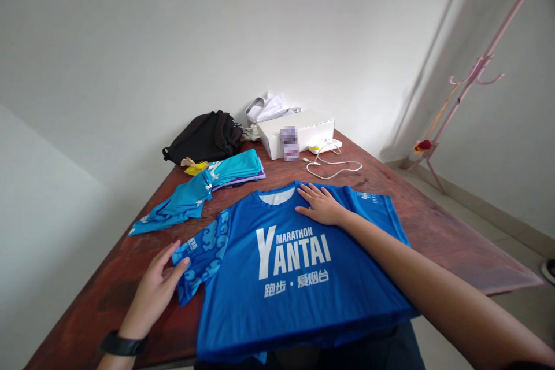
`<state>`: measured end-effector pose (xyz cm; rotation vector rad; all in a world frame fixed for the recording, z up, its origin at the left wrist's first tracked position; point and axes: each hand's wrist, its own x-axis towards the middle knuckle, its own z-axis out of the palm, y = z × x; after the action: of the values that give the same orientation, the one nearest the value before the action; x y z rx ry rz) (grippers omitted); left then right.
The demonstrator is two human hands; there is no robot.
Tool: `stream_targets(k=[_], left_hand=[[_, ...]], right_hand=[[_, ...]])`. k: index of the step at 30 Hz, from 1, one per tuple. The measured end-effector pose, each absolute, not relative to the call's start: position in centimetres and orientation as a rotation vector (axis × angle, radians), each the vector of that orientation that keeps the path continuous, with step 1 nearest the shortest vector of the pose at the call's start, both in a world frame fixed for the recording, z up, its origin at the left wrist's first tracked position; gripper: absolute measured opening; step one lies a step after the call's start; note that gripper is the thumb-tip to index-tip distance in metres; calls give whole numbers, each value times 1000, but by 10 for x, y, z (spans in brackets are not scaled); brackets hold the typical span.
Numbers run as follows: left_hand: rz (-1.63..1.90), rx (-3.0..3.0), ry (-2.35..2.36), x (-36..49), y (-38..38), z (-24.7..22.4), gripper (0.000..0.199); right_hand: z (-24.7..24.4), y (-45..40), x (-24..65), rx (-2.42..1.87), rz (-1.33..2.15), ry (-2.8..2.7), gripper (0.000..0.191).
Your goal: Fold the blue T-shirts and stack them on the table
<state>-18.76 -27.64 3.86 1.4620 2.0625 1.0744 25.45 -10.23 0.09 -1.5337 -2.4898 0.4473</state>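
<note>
A blue T-shirt [299, 312] with white MARATHON YANTAI lettering lies spread, front up, over the wooden table's near part, its hem reaching the near edge. My right hand [321, 205] rests flat on it beside the collar, fingers stretched out, holding nothing. At the edge of the wave-patterned sleeve on the left is my left hand [162, 274], thumb and fingers apart. Its fingertips meet or overlap the cuff; whether they press on the cloth I cannot tell. A black band [124, 343] circles my left wrist.
Behind the shirt lie folded turquoise clothes [236, 167], one part trailing left. A black backpack [203, 137], white box [303, 130], white device [325, 146] and looped white cable [336, 176] stand or lie farther back. A pink coat rack [470, 78] stands beyond the table's right side.
</note>
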Motion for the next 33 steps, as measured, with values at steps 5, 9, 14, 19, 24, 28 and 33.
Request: stream_targets(k=[5, 9, 14, 19, 24, 28, 33], left_hand=[[1052, 1274, 1938, -186, -282, 47, 89], [1100, 1047, 1742, -181, -289, 58, 87], [1225, 1097, 1688, -185, -288, 61, 74], [1043, 1253, 1724, -194, -287, 57, 61], [1004, 1303, 1722, -199, -286, 54, 61], [1064, 1381, 1686, -202, -285, 51, 59], [1159, 1520, 1589, -199, -284, 59, 39]], right_hand=[[1, -103, 255, -1542, 441, -2487, 88], [2, -104, 254, -1541, 437, -2494, 89], [-2, -102, 254, -1556, 401, -2499, 87], [-9, -100, 255, -1557, 367, -2506, 86], [-10, -99, 255, -1565, 356, -2516, 87], [-11, -99, 255, -1568, 335, -2519, 86], [-14, -98, 256, -1557, 318, -2519, 85]])
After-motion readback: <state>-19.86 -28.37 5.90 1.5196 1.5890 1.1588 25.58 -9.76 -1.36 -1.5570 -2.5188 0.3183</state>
